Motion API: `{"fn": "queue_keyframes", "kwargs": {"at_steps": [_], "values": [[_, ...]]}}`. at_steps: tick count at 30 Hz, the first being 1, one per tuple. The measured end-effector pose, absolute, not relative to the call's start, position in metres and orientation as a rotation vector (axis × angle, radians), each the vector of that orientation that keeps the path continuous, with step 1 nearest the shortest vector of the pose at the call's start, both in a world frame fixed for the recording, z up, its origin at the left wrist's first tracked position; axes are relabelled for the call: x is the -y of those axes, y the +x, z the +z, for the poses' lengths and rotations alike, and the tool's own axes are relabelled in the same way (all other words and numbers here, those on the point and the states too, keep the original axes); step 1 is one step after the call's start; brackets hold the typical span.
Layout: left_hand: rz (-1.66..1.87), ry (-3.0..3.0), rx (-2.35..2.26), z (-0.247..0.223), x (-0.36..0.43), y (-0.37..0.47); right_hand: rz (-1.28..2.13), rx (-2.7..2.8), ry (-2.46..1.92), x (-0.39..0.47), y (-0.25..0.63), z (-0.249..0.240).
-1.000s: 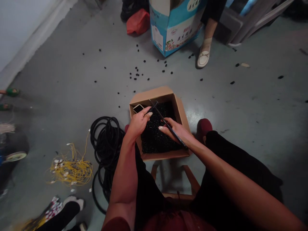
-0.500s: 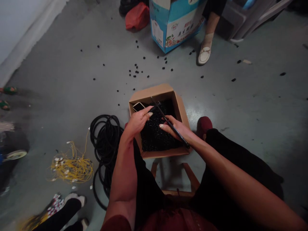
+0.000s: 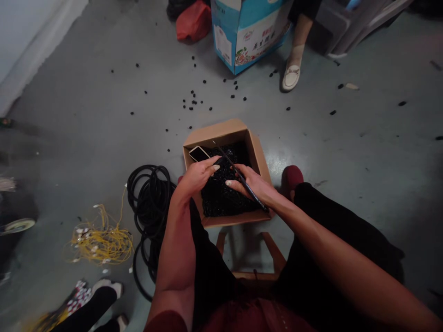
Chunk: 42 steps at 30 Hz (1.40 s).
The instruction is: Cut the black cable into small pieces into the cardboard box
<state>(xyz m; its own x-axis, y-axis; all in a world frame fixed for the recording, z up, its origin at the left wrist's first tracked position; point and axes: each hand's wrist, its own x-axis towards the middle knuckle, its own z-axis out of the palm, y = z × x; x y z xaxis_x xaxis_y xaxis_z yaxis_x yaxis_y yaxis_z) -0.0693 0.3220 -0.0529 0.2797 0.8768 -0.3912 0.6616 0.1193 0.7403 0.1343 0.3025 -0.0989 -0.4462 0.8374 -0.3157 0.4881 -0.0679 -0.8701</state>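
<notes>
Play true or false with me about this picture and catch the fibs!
A long, thin black tool is in the right hand. True.
The coiled black tubing lies inside the open brown cardboard box. False: it lies on the grey floor, left of the box.
A flat black rectangle with a pale rim sits in the brown box. True.
The tangled yellow wires lie right of the brown box. False: they lie left of it.
A white shoe stands near the blue-and-white cardboard box. True.
</notes>
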Motion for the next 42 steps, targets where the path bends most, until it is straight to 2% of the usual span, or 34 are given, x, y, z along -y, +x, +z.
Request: {"fn": "queue_keyframes", "kwargs": {"at_steps": [8, 20, 32, 36, 42], "values": [[0.162, 1.639, -1.473, -0.049, -0.322, -0.069, 1.458, 1.953, -1.601, -0.297, 0.128, -0.096], [-0.18, 1.758, -1.491, -0.064, -0.321, -0.066, 1.713, 1.768, -1.7, -0.276, 0.116, -0.108], [-0.315, 1.779, -1.489, -0.077, -0.324, -0.068, 1.66, 1.767, -1.753, -0.268, 0.114, -0.125], [-0.285, 1.766, -1.499, -0.078, -0.324, -0.066, 1.7, 1.682, -1.706, -0.265, 0.114, -0.127], [0.079, 1.71, -1.459, -0.067, -0.324, -0.061, 1.844, 1.189, -1.587, -0.281, 0.117, -0.119]]}}
